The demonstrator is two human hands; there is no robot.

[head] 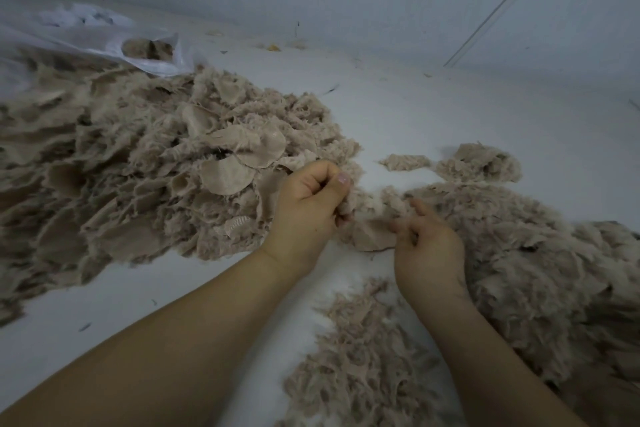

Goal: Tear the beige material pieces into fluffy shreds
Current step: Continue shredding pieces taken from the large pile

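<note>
A small beige material piece point(372, 234) is stretched between my two hands just above the white floor. My left hand point(308, 208) grips its left edge, thumb pressed against curled fingers. My right hand point(427, 246) pinches the right edge, its fingers blurred. A big heap of beige pieces point(138, 177) with round flat bits and frayed edges lies to the left, touching my left hand. Fluffy shreds point(540, 263) are piled on the right, behind and under my right hand.
A second patch of shreds point(360, 367) lies between my forearms. Two small clumps point(478, 163) sit further back right. A clear plastic bag point(114, 42) holding beige bits lies at the back left. White floor point(415, 104) meets a pale wall behind.
</note>
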